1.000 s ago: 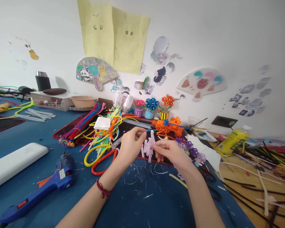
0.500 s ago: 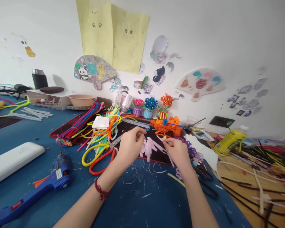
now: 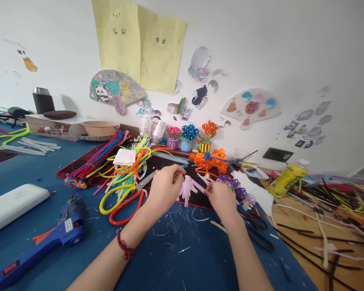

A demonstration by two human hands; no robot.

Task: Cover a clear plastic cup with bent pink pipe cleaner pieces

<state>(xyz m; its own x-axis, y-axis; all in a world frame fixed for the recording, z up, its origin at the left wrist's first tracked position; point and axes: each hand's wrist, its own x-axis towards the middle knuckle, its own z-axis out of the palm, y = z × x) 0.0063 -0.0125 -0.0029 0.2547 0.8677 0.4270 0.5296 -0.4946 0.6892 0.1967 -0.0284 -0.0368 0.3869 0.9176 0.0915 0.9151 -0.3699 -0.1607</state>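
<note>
Right hand [image 3: 223,202] has been lowered slightly beside the pink strips [image 3: 187,190], one strip pinched. Left hand's [image 3: 164,188] grip cannot be told.

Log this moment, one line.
left hand: grip contents unclear; right hand: pinching pale-pink fuzzy strip; between hands: pale-pink strip pile; nearby: metal scissors, red and yellow handles

i count three flower pots [image 3: 186,144] beyond my left hand [image 3: 165,186] and right hand [image 3: 222,199], with two yellow sheets [image 3: 161,54] and two fan shapes [image 3: 117,91] on the wall [image 3: 245,48] above them; to the left of my left hand, one blue glue gun [image 3: 69,232], one pair of scissors [image 3: 125,212] and one black flask [image 3: 43,102]; right of my right hand, one yellow bottle [image 3: 287,178]
</note>
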